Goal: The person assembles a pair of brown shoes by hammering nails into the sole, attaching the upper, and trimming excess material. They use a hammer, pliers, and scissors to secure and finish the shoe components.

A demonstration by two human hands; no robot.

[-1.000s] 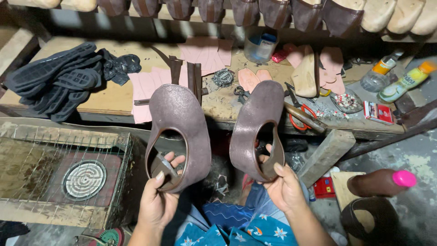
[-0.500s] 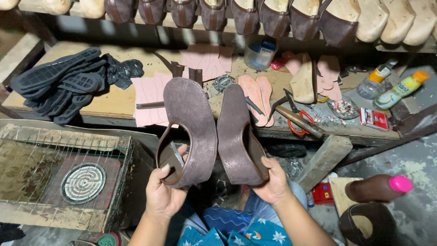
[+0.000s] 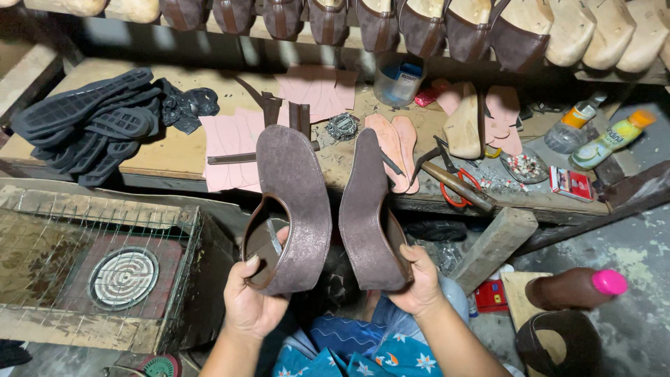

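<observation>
My left hand [image 3: 252, 301] grips the heel end of a brown suede shoe upper [image 3: 293, 202], toe pointing away, its opening turned to the left. My right hand [image 3: 419, 283] holds a second brown suede shoe upper [image 3: 368, 213] by its heel end, turned on edge so its side faces me. The two uppers stand close together, side by side, above my lap and just in front of the wooden workbench [image 3: 174, 150].
On the bench lie black rubber soles [image 3: 87, 129], pink insole pieces [image 3: 230, 143], pliers with red handles [image 3: 453, 185], a plastic tub [image 3: 399, 78] and bottles [image 3: 607, 139]. A shelf of shoes on lasts [image 3: 419, 24] runs above. A wire-covered heater box [image 3: 105, 269] stands at left.
Both uppers have been turned and brought closer together; the right one has rotated onto its edge and the pair now stands nearly parallel.
</observation>
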